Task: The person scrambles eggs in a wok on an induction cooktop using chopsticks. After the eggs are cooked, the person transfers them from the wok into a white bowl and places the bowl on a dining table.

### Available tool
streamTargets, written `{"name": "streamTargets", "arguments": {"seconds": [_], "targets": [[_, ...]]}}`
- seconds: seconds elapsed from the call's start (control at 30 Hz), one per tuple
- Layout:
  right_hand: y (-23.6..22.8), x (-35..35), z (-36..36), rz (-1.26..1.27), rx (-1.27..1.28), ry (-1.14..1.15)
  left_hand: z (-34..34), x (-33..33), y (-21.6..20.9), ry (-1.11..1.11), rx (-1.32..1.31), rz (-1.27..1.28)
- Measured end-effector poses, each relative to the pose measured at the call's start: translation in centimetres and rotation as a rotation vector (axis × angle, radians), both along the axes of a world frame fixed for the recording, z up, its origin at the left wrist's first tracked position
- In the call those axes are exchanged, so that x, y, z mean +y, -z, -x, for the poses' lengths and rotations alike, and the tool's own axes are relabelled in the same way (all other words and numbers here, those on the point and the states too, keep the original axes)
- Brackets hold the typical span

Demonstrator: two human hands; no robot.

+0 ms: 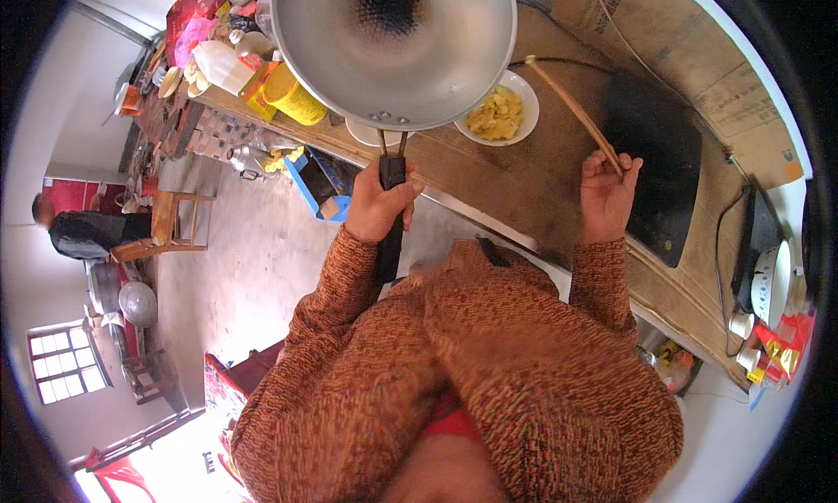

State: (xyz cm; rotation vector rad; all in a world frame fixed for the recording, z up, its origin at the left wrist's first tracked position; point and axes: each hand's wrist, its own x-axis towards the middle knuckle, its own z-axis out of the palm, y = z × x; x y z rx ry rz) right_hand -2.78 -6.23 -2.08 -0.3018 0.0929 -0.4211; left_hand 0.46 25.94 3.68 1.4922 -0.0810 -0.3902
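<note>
My left hand (377, 204) is wrapped round the black handle of a silver frying pan (419, 75), which is lifted above the counter's far side. Nothing but a dark textured patch shows on the part of its inside in view. Partly beneath the pan's right edge is a white plate (532, 114) with yellow cooked food (496, 117), perhaps scrambled egg. In my right hand (608, 197), closed near the lower end, are wooden chopsticks (572, 106); their tips point up and left. That hand is over the left side of a black cooktop (668, 180).
Brown cardboard (698, 66) lines the wall behind the counter (489, 175). Left of the pan is a yellow tub (292, 93). A blue box (316, 184) is on the floor. An enamel bowl (772, 285) stands far right. Another person (96, 232) is far left, near a wooden bench (170, 223).
</note>
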Motion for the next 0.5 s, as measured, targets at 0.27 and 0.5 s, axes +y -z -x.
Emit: {"name": "streamTargets", "arguments": {"seconds": [0.27, 0.5], "targets": [[-0.3, -1.2, 0.1, -0.168, -0.109, -0.045, -1.2, -0.5, -1.3, 0.039, 0.057, 0.020], [-2.3, -3.3, 2.4, -0.225, -0.294, -0.021, -1.7, -4.6, -1.8, 0.239, 0.313, 0.373]]}}
